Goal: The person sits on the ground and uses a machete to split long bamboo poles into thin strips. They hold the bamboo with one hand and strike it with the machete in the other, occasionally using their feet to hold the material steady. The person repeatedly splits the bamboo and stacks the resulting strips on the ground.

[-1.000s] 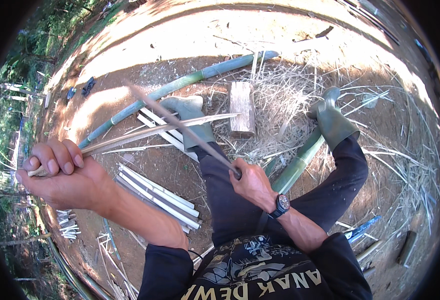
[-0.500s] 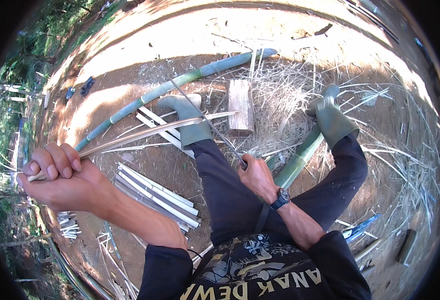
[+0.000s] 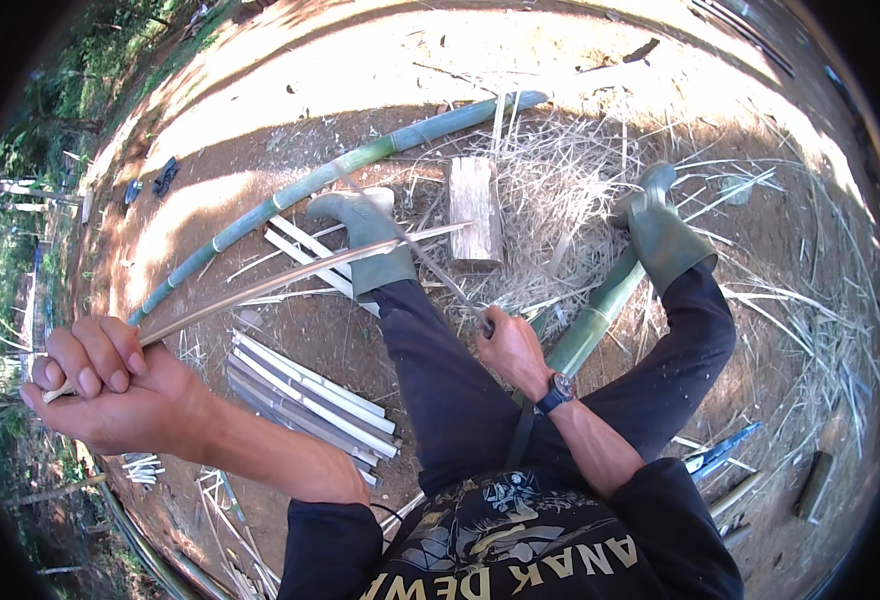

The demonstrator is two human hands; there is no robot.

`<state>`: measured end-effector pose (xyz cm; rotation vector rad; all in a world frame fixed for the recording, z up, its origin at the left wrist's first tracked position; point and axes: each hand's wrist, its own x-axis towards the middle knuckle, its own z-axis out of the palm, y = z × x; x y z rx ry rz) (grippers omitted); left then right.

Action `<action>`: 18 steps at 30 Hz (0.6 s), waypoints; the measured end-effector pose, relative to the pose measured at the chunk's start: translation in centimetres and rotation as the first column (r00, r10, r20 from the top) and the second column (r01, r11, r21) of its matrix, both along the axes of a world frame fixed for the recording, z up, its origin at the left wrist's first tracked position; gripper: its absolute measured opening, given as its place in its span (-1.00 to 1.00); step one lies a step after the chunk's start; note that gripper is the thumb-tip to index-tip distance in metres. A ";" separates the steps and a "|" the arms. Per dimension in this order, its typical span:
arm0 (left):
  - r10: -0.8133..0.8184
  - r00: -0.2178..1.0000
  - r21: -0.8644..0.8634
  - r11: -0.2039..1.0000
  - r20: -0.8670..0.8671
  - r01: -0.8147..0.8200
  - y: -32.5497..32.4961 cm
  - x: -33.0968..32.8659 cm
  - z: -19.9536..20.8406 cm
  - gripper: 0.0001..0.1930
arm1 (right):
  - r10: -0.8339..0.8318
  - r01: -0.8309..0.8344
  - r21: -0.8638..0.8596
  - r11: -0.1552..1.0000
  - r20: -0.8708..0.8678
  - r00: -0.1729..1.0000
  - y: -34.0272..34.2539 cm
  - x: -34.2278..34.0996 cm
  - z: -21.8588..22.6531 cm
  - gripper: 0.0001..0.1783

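Head view: near end of pale bamboo strip [image 3: 280, 283] is gripped in left hand [image 3: 95, 375], fingers curled tight. Strip is held aslant over left boot [image 3: 380, 270]; its far tip is seen against wooden block [image 3: 474, 190], contact unclear. Knife [image 3: 448, 284] is clasped by handle in closed right hand [image 3: 513, 350]; blade is crossed over strip. Split slats [image 3: 305, 395] are laid on dirt ground [image 3: 325, 335]; shavings [image 3: 570, 200] are strewn beside block.

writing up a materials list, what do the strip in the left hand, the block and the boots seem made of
Strip in the left hand: probably split bamboo, unpolished, going by its slender tan, streaked length. Block: apparently wood, rough and unpainted, with brownish, streaky sides. Boots: likely rubber, from the smooth, dull green surface; plastic is possible.
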<state>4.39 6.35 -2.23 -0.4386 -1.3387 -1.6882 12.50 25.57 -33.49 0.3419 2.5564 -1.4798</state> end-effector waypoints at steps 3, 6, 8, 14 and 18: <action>-0.071 0.997 -0.001 0.997 0.002 0.071 -0.9 -0.3 0.1 -0.67 | -0.003 0.006 0.121 0.993 -0.024 1.000 1.4 -1.4 -5.5 -0.78; 0.028 1.000 -0.006 1.000 -0.001 -0.028 -1.5 -1.1 -0.1 -0.67 | 0.030 -0.028 0.122 0.992 -0.014 0.999 1.0 -1.1 -2.3 -0.79; 0.014 1.000 -0.022 1.000 0.006 -0.014 -0.9 -1.0 0.0 -0.66 | 0.054 -0.044 0.101 0.994 -0.097 0.994 0.4 -0.5 0.3 -0.79; 0.014 1.000 -0.044 0.999 -0.003 -0.014 -0.6 -1.2 0.1 -0.66 | -0.019 0.013 0.065 0.998 0.103 0.994 0.5 -1.6 -1.9 -0.82; -0.060 0.998 -0.034 0.998 -0.014 0.060 -1.3 -1.5 0.1 -0.68 | -0.020 0.000 0.206 0.979 0.095 0.995 3.2 -1.9 -9.7 -0.77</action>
